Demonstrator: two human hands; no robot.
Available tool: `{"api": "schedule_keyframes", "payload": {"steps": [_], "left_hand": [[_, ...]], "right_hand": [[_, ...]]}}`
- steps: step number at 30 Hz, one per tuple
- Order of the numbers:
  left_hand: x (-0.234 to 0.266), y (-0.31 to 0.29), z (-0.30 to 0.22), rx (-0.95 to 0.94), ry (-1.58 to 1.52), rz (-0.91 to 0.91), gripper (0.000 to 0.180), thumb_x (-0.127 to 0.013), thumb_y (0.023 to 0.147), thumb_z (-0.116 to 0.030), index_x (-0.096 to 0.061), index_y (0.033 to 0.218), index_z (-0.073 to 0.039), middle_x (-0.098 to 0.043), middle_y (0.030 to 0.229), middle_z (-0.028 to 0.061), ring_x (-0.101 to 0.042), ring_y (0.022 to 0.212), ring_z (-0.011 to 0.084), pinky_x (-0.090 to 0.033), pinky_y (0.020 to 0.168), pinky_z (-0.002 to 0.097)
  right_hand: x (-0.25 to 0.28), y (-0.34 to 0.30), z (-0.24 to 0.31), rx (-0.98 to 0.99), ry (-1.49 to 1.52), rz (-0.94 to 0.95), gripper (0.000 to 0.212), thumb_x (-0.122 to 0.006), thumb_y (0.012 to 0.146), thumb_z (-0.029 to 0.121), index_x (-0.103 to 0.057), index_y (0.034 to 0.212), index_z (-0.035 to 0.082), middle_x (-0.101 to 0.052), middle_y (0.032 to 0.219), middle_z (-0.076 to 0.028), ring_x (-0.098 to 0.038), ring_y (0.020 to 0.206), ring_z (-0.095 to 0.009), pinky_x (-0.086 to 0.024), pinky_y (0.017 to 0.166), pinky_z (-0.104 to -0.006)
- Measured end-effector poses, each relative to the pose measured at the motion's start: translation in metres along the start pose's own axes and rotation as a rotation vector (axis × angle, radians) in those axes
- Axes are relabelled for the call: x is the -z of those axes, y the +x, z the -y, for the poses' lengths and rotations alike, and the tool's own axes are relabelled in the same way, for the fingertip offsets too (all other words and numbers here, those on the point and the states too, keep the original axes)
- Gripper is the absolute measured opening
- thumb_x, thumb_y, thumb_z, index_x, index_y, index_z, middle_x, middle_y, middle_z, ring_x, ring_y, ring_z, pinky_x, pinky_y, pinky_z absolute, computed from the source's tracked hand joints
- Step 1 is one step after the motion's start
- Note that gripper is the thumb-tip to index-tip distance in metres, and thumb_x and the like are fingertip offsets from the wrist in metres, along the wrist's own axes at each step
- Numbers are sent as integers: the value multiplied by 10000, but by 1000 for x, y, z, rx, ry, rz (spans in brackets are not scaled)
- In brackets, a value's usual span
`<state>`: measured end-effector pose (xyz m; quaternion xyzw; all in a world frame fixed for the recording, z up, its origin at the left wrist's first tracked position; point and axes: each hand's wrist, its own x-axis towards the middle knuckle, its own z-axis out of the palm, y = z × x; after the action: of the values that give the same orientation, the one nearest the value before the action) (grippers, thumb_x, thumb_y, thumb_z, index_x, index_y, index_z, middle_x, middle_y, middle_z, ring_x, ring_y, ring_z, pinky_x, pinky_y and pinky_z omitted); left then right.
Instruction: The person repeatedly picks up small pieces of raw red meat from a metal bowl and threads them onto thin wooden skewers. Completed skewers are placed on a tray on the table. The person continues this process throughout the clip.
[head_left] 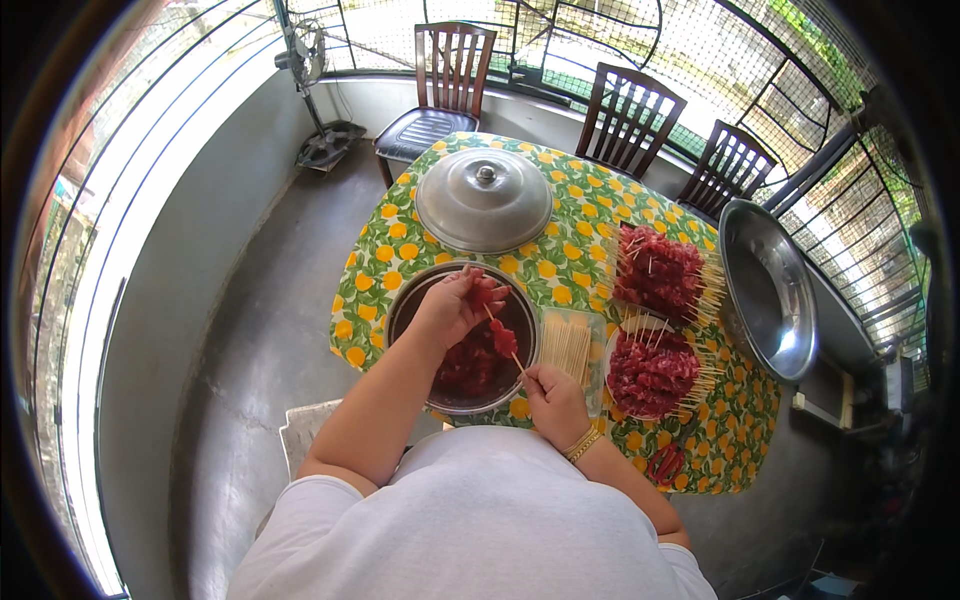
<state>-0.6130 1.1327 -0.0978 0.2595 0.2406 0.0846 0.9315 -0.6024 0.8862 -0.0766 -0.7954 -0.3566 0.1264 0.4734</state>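
L hand (462,305), fingers pinched on red meat (490,294) up top; R hand (556,402), fingertips closed on the skewer's (504,340) low end, meat part slanting over bowl (398,315) nr table's (575,262) front edge. Stick tray (569,313) tight on R, so room's limited there; wider gap btwn lid (484,205) & skewer stacks (655,272).

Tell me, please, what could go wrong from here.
The skewer points toward the left hand, so its tip might prick a finger. Juice from the skewered meat could drip onto the bare sticks beside the bowl. The heaped skewers lie uncovered, so insects might land there.
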Motion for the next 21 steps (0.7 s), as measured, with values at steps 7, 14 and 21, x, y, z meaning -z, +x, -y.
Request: {"api": "schedule_keyframes", "payload": {"steps": [7, 14, 21], "left_hand": [[-10, -1, 15, -107, 36, -88, 198, -400, 1060, -187, -511, 981, -42, -627, 816, 114, -693, 811, 335, -568, 876, 528], [-21, -5, 29, -109, -21, -200, 188, -363, 1059, -167, -486, 964, -61, -649, 813, 141, -699, 839, 367, -558, 894, 531], [-26, -6, 38, -202, 13, -175, 219, -408, 1064, -254, -443, 1040, -40, -625, 858, 140, -708, 822, 330, -614, 681, 413]], "right_hand": [[1, 2, 3, -11, 13, 42, 84, -619, 911, 88, -628, 927, 6, -645, 841, -190, -635, 803, -362, -504, 713, -409], [-4, 3, 0, 1, -23, 36, 117, -648, 908, 111, -642, 924, -5, -649, 805, -172, -651, 739, -301, -505, 669, -355], [-7, 4, 1, -92, 82, 79, 86, -612, 914, 76, -629, 926, -8, -645, 815, -185, -644, 747, -326, -506, 675, -375]]}}
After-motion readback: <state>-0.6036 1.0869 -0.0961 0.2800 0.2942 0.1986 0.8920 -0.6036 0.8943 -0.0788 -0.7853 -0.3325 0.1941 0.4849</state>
